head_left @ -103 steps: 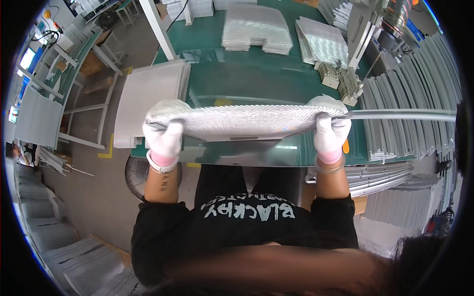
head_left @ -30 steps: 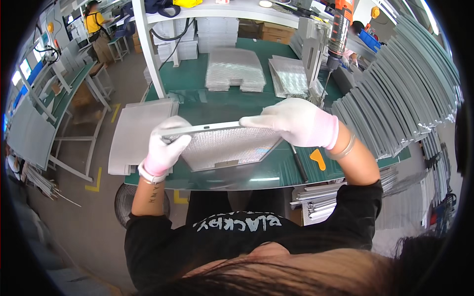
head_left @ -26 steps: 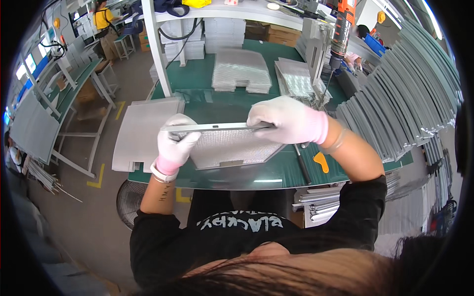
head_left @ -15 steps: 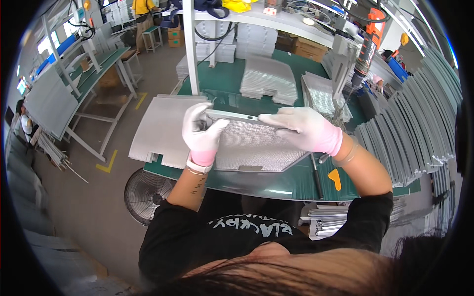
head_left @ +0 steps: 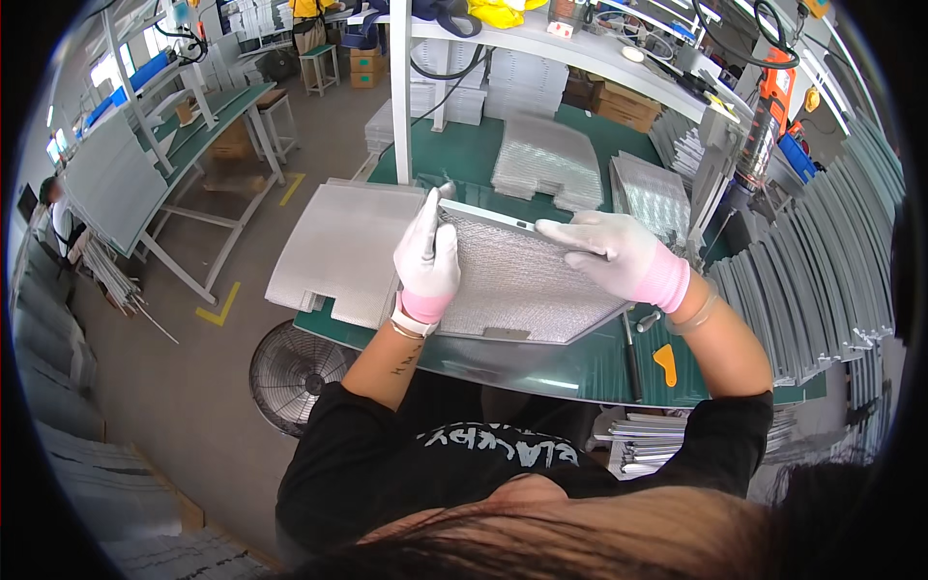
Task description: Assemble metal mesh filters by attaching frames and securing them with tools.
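Observation:
A framed silver mesh panel (head_left: 527, 280) is tilted between my two hands over the green worktable. My left hand (head_left: 428, 256), in a white glove with a pink cuff, is at the panel's left edge. Its fingers point up past the corner, and its thumb lies against the mesh side. My right hand (head_left: 619, 255), gloved the same way, pinches the upper frame bar near its right part, index finger stretched along it. A small dark slot shows in that bar beside the fingertips. The panel's far face is hidden.
Mesh sheets (head_left: 338, 246) lie left of the panel, with another stack (head_left: 548, 159) behind it. A black-handled tool (head_left: 632, 362) and a yellow scraper (head_left: 665, 364) lie at right. An orange power driver (head_left: 768, 116) hangs above. Grey frames (head_left: 812, 251) line the right side; a fan (head_left: 302, 377) stands lower left.
My left hand has gone from curled fingers to fingers straight and upright along the panel's left edge. My right hand keeps its pinch. The whole view has shifted slightly.

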{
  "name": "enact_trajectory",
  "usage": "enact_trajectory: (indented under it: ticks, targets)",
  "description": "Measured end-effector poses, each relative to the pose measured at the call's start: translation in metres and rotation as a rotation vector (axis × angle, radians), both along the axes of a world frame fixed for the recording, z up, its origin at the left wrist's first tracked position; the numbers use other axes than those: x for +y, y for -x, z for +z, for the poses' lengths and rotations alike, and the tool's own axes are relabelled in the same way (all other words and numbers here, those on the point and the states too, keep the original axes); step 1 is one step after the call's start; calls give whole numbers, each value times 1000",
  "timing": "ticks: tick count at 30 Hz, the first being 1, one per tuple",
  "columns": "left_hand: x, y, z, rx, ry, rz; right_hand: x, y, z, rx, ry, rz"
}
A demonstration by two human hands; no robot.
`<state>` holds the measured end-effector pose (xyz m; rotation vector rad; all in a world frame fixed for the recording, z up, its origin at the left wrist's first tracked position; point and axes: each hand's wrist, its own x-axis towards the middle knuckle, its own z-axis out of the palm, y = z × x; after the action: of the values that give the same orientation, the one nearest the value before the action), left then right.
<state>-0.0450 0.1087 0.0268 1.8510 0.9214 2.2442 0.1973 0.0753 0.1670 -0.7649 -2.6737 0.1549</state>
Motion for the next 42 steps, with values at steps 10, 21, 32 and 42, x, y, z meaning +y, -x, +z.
enact_trajectory:
  ticks: [10,21,32,42]
  targets:
    - [6,0,-9,-99,180,-16,5,0,2,-14,-14,33]
    - [11,12,-20,-149,118,-292,3,0,2,-37,-32,38]
    - [23,27,-42,-4,32,-219,-54,-41,-11,263,-554,-228]
    - [-5,-62,149,1139,-464,-362,-118,-166,-283,-138,283,-1416]
